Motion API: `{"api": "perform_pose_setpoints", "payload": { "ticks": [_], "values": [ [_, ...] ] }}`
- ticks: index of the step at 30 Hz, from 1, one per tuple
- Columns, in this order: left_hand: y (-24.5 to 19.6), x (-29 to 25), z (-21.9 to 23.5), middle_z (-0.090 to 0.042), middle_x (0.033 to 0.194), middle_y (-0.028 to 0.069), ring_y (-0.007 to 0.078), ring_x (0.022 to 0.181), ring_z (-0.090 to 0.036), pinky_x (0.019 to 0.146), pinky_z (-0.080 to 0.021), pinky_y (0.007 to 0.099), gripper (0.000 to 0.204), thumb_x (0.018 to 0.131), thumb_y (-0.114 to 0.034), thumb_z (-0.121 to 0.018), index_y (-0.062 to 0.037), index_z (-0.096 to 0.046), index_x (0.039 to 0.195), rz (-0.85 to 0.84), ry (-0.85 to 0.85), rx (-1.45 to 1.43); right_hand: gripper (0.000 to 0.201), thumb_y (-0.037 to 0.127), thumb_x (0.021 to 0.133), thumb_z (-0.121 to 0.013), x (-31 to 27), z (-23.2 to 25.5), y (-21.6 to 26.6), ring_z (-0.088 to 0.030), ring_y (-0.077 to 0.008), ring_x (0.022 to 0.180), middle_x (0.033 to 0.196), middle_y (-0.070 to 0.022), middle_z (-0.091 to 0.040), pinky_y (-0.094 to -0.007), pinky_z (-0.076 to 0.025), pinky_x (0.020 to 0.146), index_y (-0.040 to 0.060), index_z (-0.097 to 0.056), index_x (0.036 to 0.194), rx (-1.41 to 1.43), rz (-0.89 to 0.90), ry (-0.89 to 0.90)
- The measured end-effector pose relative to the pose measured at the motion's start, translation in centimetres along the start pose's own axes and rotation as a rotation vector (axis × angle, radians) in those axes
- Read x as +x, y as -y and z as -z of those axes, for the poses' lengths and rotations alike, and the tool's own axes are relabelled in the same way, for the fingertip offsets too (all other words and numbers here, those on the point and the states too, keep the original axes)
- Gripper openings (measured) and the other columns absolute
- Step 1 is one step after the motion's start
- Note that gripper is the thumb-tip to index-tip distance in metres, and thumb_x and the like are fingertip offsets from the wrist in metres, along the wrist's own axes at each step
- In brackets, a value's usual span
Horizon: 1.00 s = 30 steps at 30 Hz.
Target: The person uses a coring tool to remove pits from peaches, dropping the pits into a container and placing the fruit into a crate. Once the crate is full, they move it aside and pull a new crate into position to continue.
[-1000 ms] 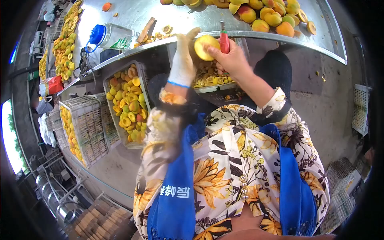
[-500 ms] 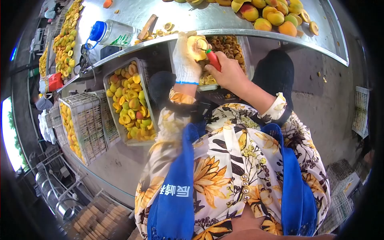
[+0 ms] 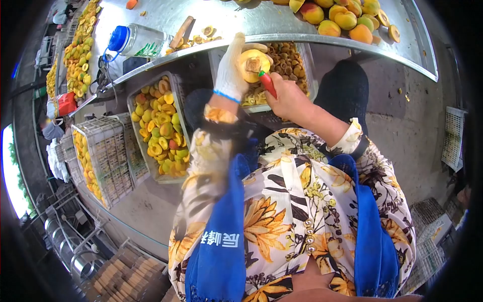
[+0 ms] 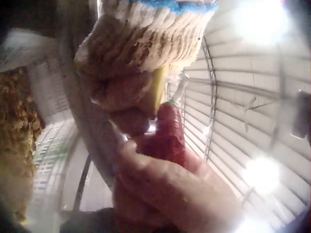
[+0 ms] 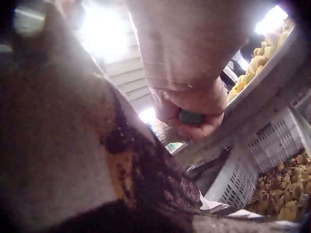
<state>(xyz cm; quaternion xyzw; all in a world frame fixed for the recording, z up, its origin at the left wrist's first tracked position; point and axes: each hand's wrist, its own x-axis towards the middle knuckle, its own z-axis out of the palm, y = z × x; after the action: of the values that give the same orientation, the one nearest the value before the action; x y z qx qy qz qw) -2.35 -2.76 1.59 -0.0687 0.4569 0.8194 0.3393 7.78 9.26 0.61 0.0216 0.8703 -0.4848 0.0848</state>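
A white glove with a blue cuff covers my left hand [image 3: 229, 69], which holds a halved yellow peach [image 3: 261, 59] with its cut face up. A brown pit [image 3: 252, 65] sits in the middle of that face. My bare right hand [image 3: 292, 99] grips a red-handled pitting tool [image 3: 267, 84], its green-banded end at the edge of the peach half. The tool's metal tip is hidden in the head view. In the left wrist view, the red handle [image 4: 168, 130] points up toward the glove [image 4: 146, 39]. The handle's green butt [image 5: 191, 117] shows in the right wrist view.
Below the hands stands a crate of pits [image 3: 287, 60]. Another crate holds peach halves [image 3: 162, 131] at left. The metal table [image 3: 236, 20] bears whole peaches [image 3: 345, 20], a blue-capped bottle [image 3: 143, 41], a wooden stick [image 3: 182, 31] and scattered pits.
One second ago the right hand held the peach with the tool upright. The left hand took the peach, now turned cut face up, and the tool has come down to its edge.
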Motion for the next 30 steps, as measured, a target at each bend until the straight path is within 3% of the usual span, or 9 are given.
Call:
{"api": "perform_pose_setpoints", "payload": {
  "ticks": [4, 7, 12, 15, 18, 21, 22, 26, 30],
  "values": [
    [-0.9, 1.1, 1.1, -0.064, 0.075, 0.0177, 0.0265, 0.069, -0.063, 0.066, -0.053, 0.0322, 0.057, 0.091, -0.050, -0.044, 0.0043, -0.060, 0.089, 0.190, 0.139, 0.237, 0.021, 0.014, 0.081, -0.054, 0.1, -0.1, -0.4, -0.059, -0.0409, 0.073, 0.075, -0.0257, -0.059, -0.0455, -0.046, 0.066, -0.0020, -0.049, 0.093, 0.029, -0.055, 0.059],
    [-1.1, 0.3, 0.0, -0.063, 0.074, 0.0178, 0.0264, 0.070, -0.063, 0.068, -0.053, 0.0326, 0.059, 0.091, -0.052, -0.042, 0.0032, -0.061, 0.086, 0.141, -0.005, 0.072, 0.021, 0.015, 0.080, -0.058, 0.5, 0.1, -1.1, -0.058, -0.0323, 0.065, 0.070, -0.0198, -0.058, -0.0386, -0.046, 0.063, -0.0004, -0.050, 0.092, 0.099, -0.024, 0.035],
    [1.1, -1.2, -0.6, -0.065, 0.081, 0.0158, 0.0191, 0.068, -0.062, 0.062, -0.052, 0.0289, 0.032, 0.091, -0.029, -0.055, 0.0031, -0.060, 0.090, -0.284, -0.256, 0.148, 0.017, 0.014, 0.080, -0.057, 0.6, -0.6, -0.7, -0.052, -0.0207, 0.059, 0.064, -0.0106, -0.053, -0.0327, -0.044, 0.059, 0.0016, -0.051, 0.089, 0.183, -0.005, 0.086],
    [2.1, -1.1, -0.8, -0.065, 0.079, 0.0154, 0.0194, 0.066, -0.062, 0.060, -0.051, 0.0284, 0.032, 0.092, -0.028, -0.053, 0.0029, -0.061, 0.088, -0.402, -0.331, 0.206, 0.020, 0.015, 0.079, -0.051, 0.5, 0.2, 0.4, -0.060, -0.0367, 0.072, 0.075, -0.0202, -0.060, -0.0412, -0.047, 0.068, -0.0021, -0.052, 0.090, 0.271, -0.100, 0.216],
    [1.9, -1.4, -1.1, -0.064, 0.074, 0.0140, 0.0176, 0.062, -0.060, 0.055, -0.050, 0.0276, 0.029, 0.088, -0.026, -0.059, 0.0023, -0.061, 0.082, -0.258, -0.268, 0.100, 0.018, 0.014, 0.079, -0.050, 0.4, 1.4, 1.0, -0.061, -0.0288, 0.061, 0.074, -0.0187, -0.060, -0.0374, -0.047, 0.056, -0.0010, -0.052, 0.088, 0.271, -0.188, 0.297],
    [1.2, -1.3, -0.5, -0.063, 0.072, 0.0135, 0.0167, 0.059, -0.059, 0.052, -0.050, 0.0274, 0.028, 0.087, -0.025, -0.062, 0.0021, -0.061, 0.081, -0.110, -0.157, 0.098, 0.013, 0.010, 0.084, -0.051, 0.7, 1.2, -0.6, -0.040, -0.0088, 0.037, 0.059, -0.0006, -0.045, -0.0250, -0.034, 0.034, 0.0061, -0.047, 0.096, 0.404, -0.303, 0.531],
    [1.1, -1.1, -0.3, -0.063, 0.072, 0.0135, 0.0167, 0.059, -0.059, 0.053, -0.050, 0.0274, 0.028, 0.087, -0.025, -0.062, 0.0021, -0.060, 0.081, -0.074, -0.116, 0.117, 0.012, 0.010, 0.084, -0.051, 0.8, 1.4, -0.6, -0.038, -0.0079, 0.036, 0.058, 0.0002, -0.043, -0.0244, -0.033, 0.034, 0.0066, -0.047, 0.096, 0.488, -0.324, 0.550],
    [2.4, -0.7, -0.6, -0.064, 0.074, 0.0151, 0.0178, 0.058, -0.060, 0.052, -0.049, 0.0287, 0.030, 0.089, -0.028, -0.057, 0.0012, -0.059, 0.080, -0.403, -0.218, 0.246, 0.012, 0.006, 0.084, -0.050, 0.5, 2.0, 0.0, -0.033, -0.0048, 0.035, 0.054, 0.0024, -0.036, -0.0225, -0.029, 0.032, 0.0074, -0.047, 0.096, 0.938, -0.459, 0.693],
    [2.4, -0.3, -0.6, -0.063, 0.073, 0.0162, 0.0231, 0.056, -0.060, 0.048, -0.050, 0.0333, 0.040, 0.092, -0.040, -0.047, -0.0018, -0.057, 0.082, -0.156, -0.101, -0.063, 0.014, 0.003, 0.084, -0.047, 0.7, 1.4, -1.3, -0.028, -0.0031, 0.034, 0.053, 0.0030, -0.034, -0.0221, -0.027, 0.030, 0.0071, -0.047, 0.098, 1.277, -0.501, 0.816]
  ]
}}
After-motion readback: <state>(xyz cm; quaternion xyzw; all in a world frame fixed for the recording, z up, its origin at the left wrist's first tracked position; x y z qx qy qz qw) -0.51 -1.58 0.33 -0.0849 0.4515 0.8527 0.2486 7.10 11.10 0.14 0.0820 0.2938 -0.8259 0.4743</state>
